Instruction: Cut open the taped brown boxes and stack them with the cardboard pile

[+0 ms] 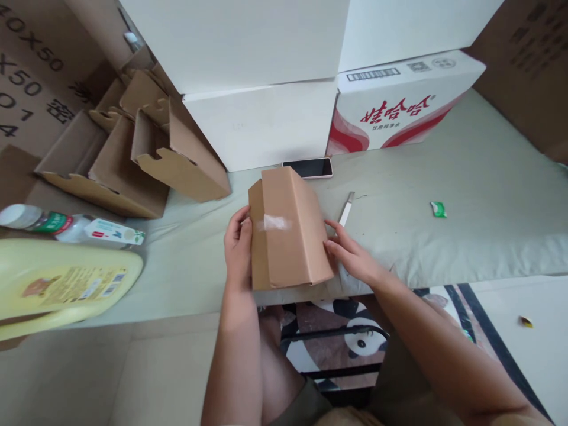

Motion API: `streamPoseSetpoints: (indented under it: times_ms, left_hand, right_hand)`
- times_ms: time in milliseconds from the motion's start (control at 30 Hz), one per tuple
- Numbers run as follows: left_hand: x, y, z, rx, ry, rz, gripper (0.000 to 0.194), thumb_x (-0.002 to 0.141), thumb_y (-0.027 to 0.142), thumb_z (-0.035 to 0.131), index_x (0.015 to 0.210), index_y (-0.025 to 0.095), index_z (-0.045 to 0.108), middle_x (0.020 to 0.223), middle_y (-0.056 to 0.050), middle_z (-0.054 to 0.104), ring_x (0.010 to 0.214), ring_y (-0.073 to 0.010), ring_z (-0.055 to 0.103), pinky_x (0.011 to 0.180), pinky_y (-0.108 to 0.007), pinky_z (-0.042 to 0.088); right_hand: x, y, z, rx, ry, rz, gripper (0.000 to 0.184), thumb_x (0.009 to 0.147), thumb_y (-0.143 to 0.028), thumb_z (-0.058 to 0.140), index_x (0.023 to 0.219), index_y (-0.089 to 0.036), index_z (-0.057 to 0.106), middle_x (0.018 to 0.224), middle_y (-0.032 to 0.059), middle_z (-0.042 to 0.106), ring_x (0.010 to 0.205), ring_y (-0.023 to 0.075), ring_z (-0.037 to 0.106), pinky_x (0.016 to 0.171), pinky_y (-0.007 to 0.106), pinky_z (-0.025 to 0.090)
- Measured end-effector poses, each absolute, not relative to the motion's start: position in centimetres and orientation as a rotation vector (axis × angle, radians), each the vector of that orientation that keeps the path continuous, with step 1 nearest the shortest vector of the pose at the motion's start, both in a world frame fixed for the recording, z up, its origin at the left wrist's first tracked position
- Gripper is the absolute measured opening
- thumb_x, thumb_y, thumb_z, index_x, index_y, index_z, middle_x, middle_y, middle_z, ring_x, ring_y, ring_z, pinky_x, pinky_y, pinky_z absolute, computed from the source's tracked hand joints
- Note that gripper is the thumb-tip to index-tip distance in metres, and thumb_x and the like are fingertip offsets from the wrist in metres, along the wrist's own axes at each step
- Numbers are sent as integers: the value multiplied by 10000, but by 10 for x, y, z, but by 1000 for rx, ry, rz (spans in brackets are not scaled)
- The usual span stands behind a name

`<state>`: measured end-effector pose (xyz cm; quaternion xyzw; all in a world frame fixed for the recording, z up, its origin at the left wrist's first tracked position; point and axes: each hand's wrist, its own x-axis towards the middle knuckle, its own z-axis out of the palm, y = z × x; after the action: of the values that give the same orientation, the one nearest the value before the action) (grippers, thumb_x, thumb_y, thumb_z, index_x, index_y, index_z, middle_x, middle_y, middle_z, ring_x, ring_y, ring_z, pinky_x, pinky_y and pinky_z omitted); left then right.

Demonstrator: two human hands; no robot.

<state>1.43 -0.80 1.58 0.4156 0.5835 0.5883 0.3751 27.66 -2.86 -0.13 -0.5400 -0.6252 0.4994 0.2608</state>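
A small brown cardboard box (288, 236) stands tilted at the front edge of the cloth-covered surface, with a strip of clear tape across its seam. Against its left side, my left hand (239, 245) grips it, thumb on the near face and fingers curled behind. My right hand (352, 251) holds the opposite side with its fingertips, the rest of that grip partly hidden by the box. A slim white tool with a metal end (347, 208) lies just beyond the right fingers. Behind the box is a phone (313, 168), its screen dark.
Cardboard holders with cut-out edges (177, 148) stand at the left. Nearer lie a labelled bottle (80, 228) and a large yellow jug (66, 284). White cartons (261, 124) and a red-and-white carton (399, 112) line the back. A green wrapper (438, 209) lies at right.
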Motion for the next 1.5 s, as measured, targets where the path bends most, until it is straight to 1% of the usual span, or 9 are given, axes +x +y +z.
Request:
streamPoseSetpoints:
  times_ms: [200, 367, 467, 600, 733, 967, 1167, 1333, 1500]
  left_hand:
    - [4, -4, 10, 1039, 1471, 1426, 417, 846, 591, 778, 1073, 241, 774, 1088, -74, 805, 925, -220, 737, 810, -350, 591]
    - [10, -6, 19, 975, 1494, 1421, 335, 718, 446, 857, 935, 207, 768, 880, -25, 776, 764, -170, 672, 692, -277, 531]
    - [12, -5, 21, 893, 1489, 1440, 283, 753, 460, 791, 879, 207, 765, 818, -10, 748, 734, -158, 647, 675, -265, 505]
    - [13, -2, 12, 829, 1389, 1408, 360, 738, 540, 757, 870, 205, 759, 890, -44, 771, 853, -203, 697, 744, -294, 516]
    - [13, 0, 3, 860, 1376, 1249, 495, 687, 560, 820, 1034, 213, 757, 1053, -72, 790, 1033, -253, 716, 860, -336, 528]
    - [13, 2, 3, 824, 1463, 1389, 615, 541, 564, 970, 979, 212, 721, 920, -40, 753, 840, -193, 693, 783, -312, 554]
    - [11, 1, 9, 770, 1402, 1512, 546, 549, 485, 967, 967, 212, 745, 916, -39, 758, 795, -182, 686, 732, -282, 543]
    - [7, -3, 17, 664, 1147, 1577, 459, 661, 511, 828, 1031, 245, 771, 1119, -48, 791, 1008, -237, 731, 838, -321, 572]
    - [8, -7, 15, 615, 1113, 1533, 485, 643, 498, 858, 1079, 306, 768, 1222, -17, 787, 1096, -258, 735, 858, -337, 583]
  right_hand:
    - [275, -27, 2, -1407, -1522, 1364, 553, 968, -511, 540, 1447, -241, 595, 1461, 126, 678, 1343, 319, 645, 1131, 492, 542]
    - [274, -27, -5, -1340, -1245, 1460, 568, 927, -564, 576, 1423, -288, 583, 1373, 95, 694, 1276, 311, 653, 1112, 507, 538]
    - [276, -26, -16, -1293, -1130, 1448, 542, 925, -571, 584, 1409, -328, 567, 1403, 74, 663, 1308, 296, 629, 1132, 499, 516]
    - [281, -23, -29, -1268, -1107, 1279, 483, 941, -576, 574, 1360, -336, 582, 1480, 56, 623, 1418, 304, 549, 1201, 518, 460]
    - [283, -22, -33, -1198, -1111, 1164, 448, 958, -546, 561, 1351, -332, 571, 1562, 40, 569, 1534, 297, 450, 1297, 547, 342]
    - [284, -28, -27, -1172, -1295, 1172, 516, 945, -448, 607, 1445, -352, 520, 1730, 19, 380, 1648, 295, 265, 1364, 566, 192]
    - [290, -30, -26, -1093, -1441, 1153, 654, 849, -310, 603, 1488, -341, 466, 1774, 20, 275, 1689, 303, 136, 1379, 582, 107]
    - [291, -29, -28, -1084, -1520, 1143, 652, 899, -384, 616, 1511, -328, 399, 1795, 61, 199, 1696, 312, 98, 1379, 582, 89]
    - [289, -29, -30, -1108, -1511, 1109, 645, 927, -449, 616, 1517, -327, 387, 1795, 75, 192, 1694, 319, 105, 1378, 583, 94]
